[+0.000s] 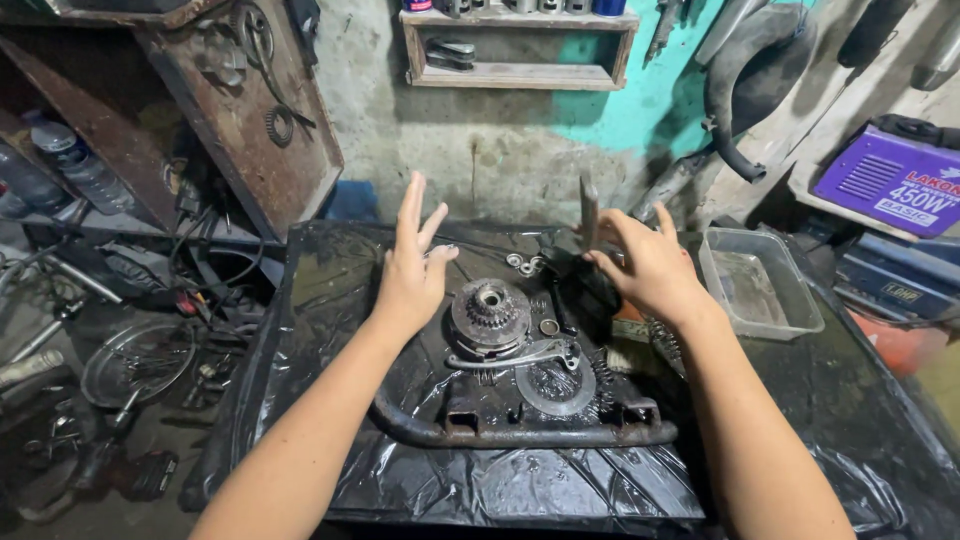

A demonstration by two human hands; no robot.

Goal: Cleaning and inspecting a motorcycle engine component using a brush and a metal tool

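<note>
My left hand (412, 262) hovers open, fingers spread, just left of a round clutch-like gear assembly (489, 316) on a table covered in black plastic sheet (520, 490). My right hand (645, 262) is raised to the right of it, holding a flat dark metal tool (588, 212) upright between thumb and fingers. Below the gear lie a silver lever arm (520, 354), a toothed disc (556, 388) and a rusty tubular bracket (520, 432). A few small washers (526, 263) sit beyond the gear.
A clear plastic tray (760, 283) stands at the right. A purple welding machine (890, 180) sits on a shelf behind it. Wheels, cables and scrap lie on the floor at left (135, 365). A wooden wall shelf (520, 45) hangs above.
</note>
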